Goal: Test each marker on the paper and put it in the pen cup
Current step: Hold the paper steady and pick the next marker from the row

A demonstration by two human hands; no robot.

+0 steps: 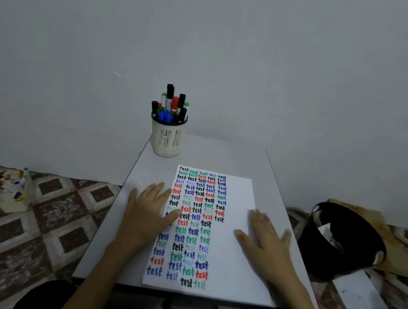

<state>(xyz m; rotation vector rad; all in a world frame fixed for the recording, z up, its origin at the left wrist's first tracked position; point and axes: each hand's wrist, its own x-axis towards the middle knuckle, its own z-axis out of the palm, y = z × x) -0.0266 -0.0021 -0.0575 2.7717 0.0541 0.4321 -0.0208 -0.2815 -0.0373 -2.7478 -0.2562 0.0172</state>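
Straight, relaxed fingers (152,194) of the left hand (147,214) flat across the paper (225,261)'s left edge, holding nothing; likewise the right hand (268,240) at its right edge. Could smear fresh ink under the left palm, or push the sheet along the bench (210,155). One paper, one pen cup (167,140) at the far left corner, roughly a dozen markers (169,96) inside; exact count hidden.

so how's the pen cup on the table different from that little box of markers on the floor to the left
The pen cup stands upright on the table's far left corner; the box sits on the patterned floor and looks tipped. The cup is round with slotted walls; the box looks flat-sided. The cup's markers point up; the box's lean sideways. Both are pale and hold several coloured markers.
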